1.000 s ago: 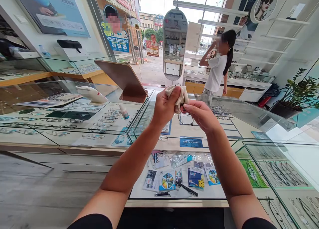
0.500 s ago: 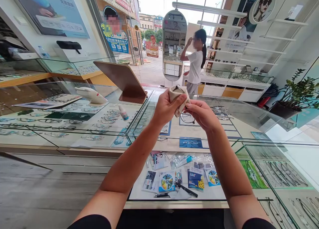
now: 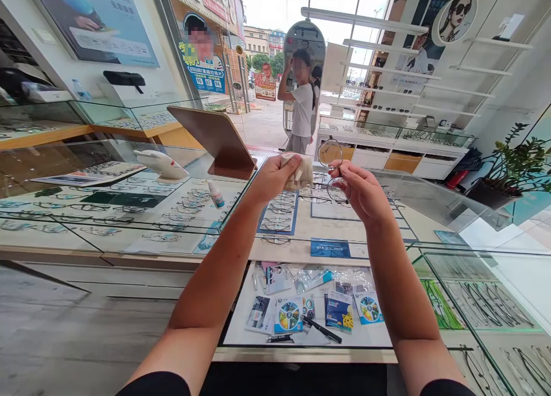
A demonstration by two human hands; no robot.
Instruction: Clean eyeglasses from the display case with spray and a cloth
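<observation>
- Small white bottle [image 3: 216,194]: well left of the hands.
- Left hand [image 3: 272,179]: grip closed, thumb bearing down on a bunched pale cloth [image 3: 301,175], which spills out to the right.
- Glasses [image 3: 319,147]: held up over the glass worktop [image 3: 298,248], lenses just right of the cloth, one above the other.
- Right hand [image 3: 365,190]: grip narrowed to a pinch near the glasses' middle, between the two lenses.
- Potted plant [image 3: 495,181]: far right.
</observation>
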